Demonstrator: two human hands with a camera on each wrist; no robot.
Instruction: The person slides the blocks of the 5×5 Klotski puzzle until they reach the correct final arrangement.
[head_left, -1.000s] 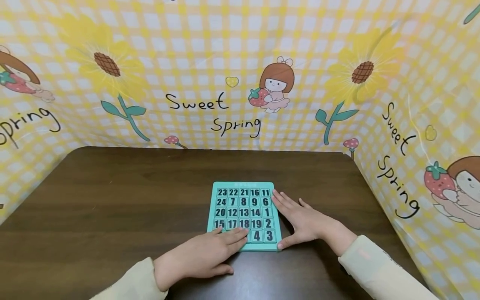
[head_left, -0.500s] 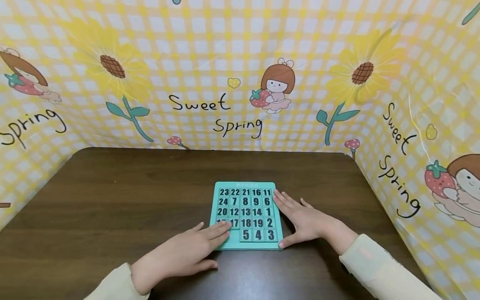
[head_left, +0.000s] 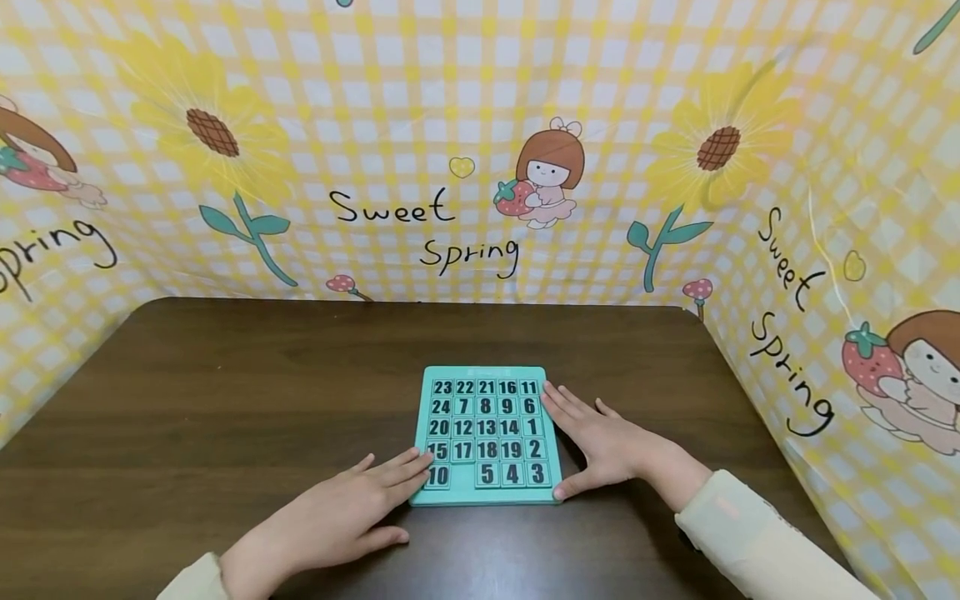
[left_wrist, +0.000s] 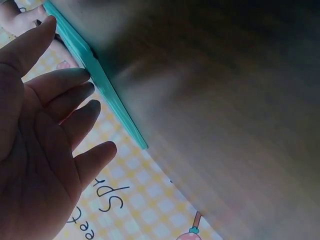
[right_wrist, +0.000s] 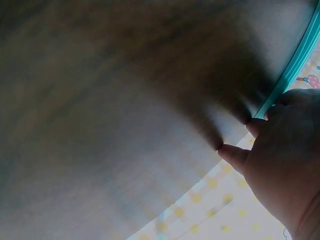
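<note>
A person's left hand (head_left: pixel 341 508) is lying palm down with its fingers nearly straight, gripping nothing, its fingertips just overlapping the left edge of a turquoise number board (head_left: pixel 495 498); whether they are pressing or only hovering is hard to tell. The right hand (head_left: pixel 603 446) is resting with fingers outspread along the board's right side, thumb at the lower right corner, apparently bracing it without grasping. The board is thus lying flat between both hands. Its numbered tiles are filling a five-by-five grid except for one gap in the bottom row, with tile 10 (head_left: pixel 438 477) sitting to its left, tile 5 (head_left: pixel 487 475) to its right and tile 17 (head_left: pixel 462 451) above. The work in hand seems to be sliding tiles; the next slide would be calling for a light fingertip push on one of those neighbours. Beneath everything, a dark wooden table (head_left: pixel 262 375) is stretching back to hanging yellow checked fabric (head_left: pixel 360 108).
</note>
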